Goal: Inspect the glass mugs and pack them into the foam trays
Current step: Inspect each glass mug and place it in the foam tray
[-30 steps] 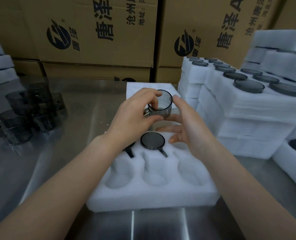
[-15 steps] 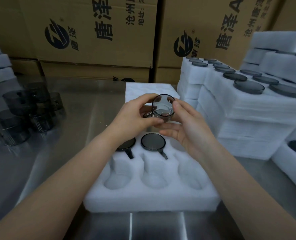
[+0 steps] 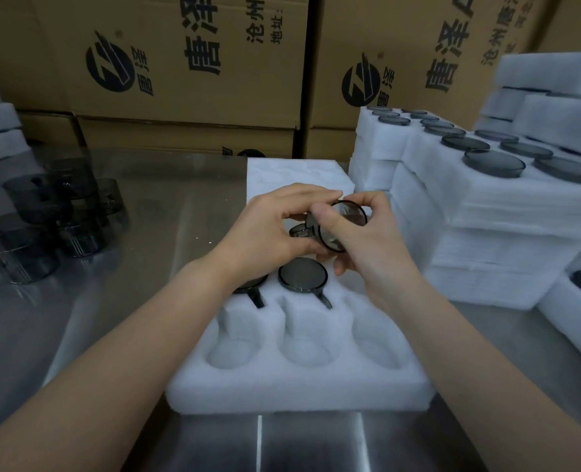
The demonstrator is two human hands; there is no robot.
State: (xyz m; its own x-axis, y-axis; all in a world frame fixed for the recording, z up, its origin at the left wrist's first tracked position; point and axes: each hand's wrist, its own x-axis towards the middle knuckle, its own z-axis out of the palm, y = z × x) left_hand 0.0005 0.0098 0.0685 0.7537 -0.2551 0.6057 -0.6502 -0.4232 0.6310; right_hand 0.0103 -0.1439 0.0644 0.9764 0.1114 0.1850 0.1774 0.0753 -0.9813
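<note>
Mid-frame above the foam tray (image 3: 299, 386), your left hand (image 3: 272, 229) and right hand (image 3: 370, 247) both have fingers (image 3: 302, 195) curled round the tilted mug (image 3: 343, 229); loosen while turning and it could drop onto packed mugs (image 3: 302, 274).

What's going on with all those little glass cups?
A person holds one smoky glass mug with the left hand and right hand, tipped sideways above a white foam tray, looking it over. Two mugs already sit in the tray's back row; the three front holes are empty. More loose mugs wait on the metal table, to the left.
</note>
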